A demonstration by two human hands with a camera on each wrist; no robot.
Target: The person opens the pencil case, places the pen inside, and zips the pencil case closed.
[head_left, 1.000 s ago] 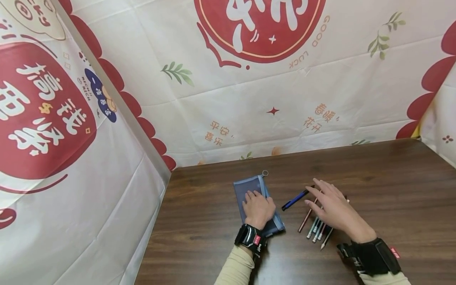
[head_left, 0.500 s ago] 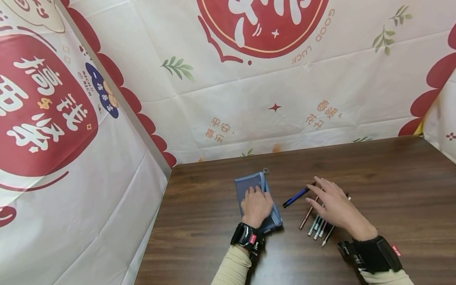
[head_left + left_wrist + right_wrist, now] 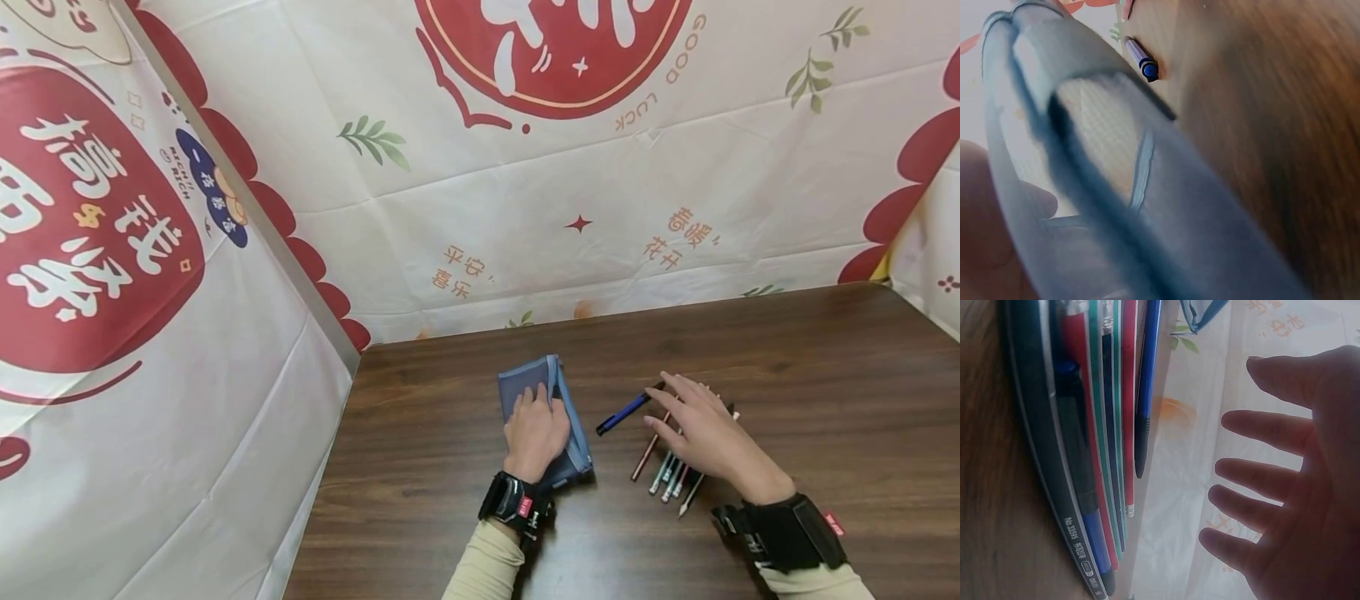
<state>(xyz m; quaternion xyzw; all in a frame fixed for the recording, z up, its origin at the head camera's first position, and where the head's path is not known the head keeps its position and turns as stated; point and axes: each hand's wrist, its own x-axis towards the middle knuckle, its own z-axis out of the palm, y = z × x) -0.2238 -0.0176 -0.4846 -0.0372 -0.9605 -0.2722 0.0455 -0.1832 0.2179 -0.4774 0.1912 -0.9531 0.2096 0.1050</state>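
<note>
Pencils (image 3: 1129, 394) lie below the right hand (image 3: 701, 437), its fingers spread.

Table (image 3: 397, 467): brown, with wood grain.
Back cloth (image 3: 480, 192): white, printed with red circle (image 3: 555, 87), green leaf sprigs (image 3: 375, 142) and lettering "GOOD LUCK" (image 3: 684, 52).
Left cloth (image 3: 187, 417): white, having big red patch (image 3: 146, 325) with white Chinese characters (image 3: 71, 283).

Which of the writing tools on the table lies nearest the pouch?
The blue pen, its black end toward the pouch: it lies leftmost, while the pencils lie bunched farther right.
</note>
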